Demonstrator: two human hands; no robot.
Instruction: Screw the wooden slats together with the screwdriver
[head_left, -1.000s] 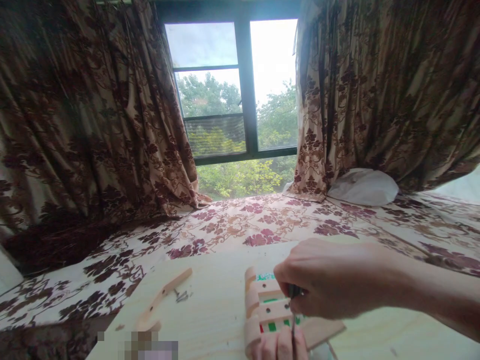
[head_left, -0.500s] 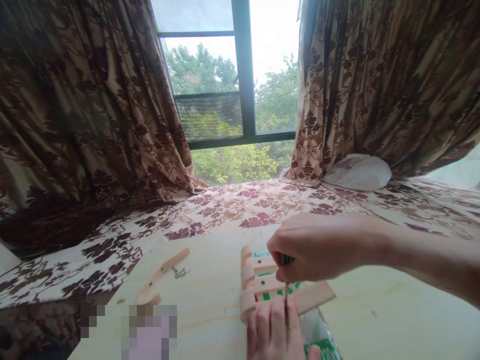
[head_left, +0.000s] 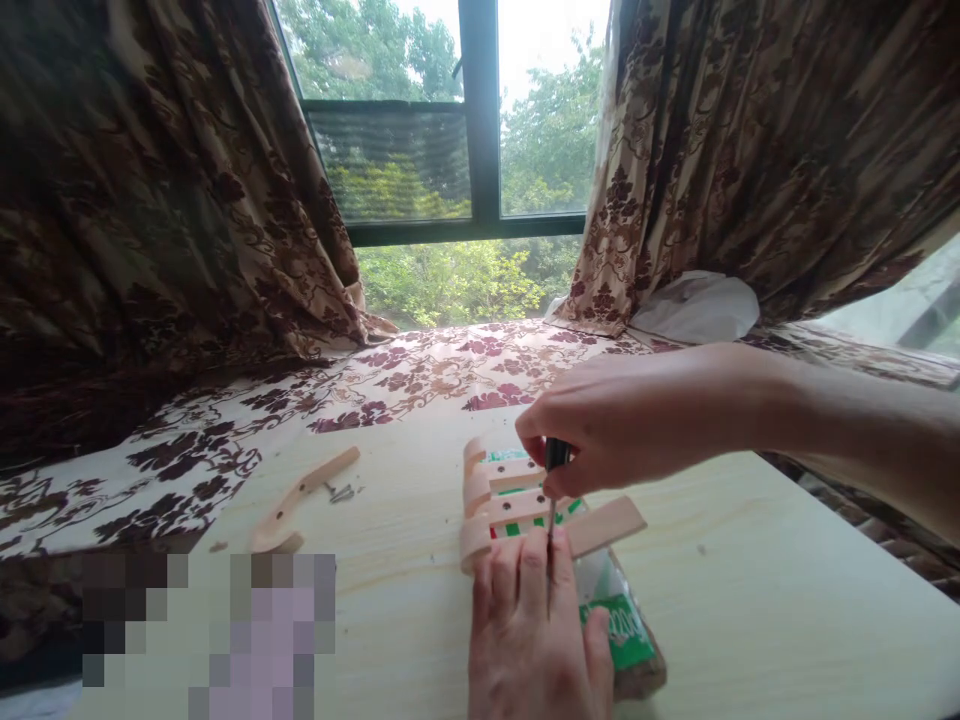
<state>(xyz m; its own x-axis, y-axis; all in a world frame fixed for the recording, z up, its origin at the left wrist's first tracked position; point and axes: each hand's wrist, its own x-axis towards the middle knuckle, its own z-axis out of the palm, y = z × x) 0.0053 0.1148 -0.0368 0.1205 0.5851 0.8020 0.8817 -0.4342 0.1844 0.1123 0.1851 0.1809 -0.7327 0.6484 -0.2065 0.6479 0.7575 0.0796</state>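
Note:
My right hand (head_left: 600,420) is closed round the black handle of a screwdriver (head_left: 556,455), whose thin shaft points down between the fingers of my left hand (head_left: 529,610). That left hand lies palm down, fingers stretched out, over the near end of several curved light wood pieces (head_left: 517,505) with dark screw holes. Beneath them is a green and white printed package (head_left: 619,630). A flat wood strip (head_left: 606,526) sticks out to the right of my left fingers. The screwdriver's tip is hidden by my left hand.
On the pale tabletop (head_left: 397,540), another curved wood piece (head_left: 300,495) lies at the left beside some screws (head_left: 341,493). Floral cloth (head_left: 420,370) covers the surface behind, with a white bag (head_left: 701,305) near the curtain. A blurred patch hides the lower left.
The camera view has tilted down, showing more of the package and table. My right hand still grips the screwdriver, with more of its handle visible; my left hand stays on the wood.

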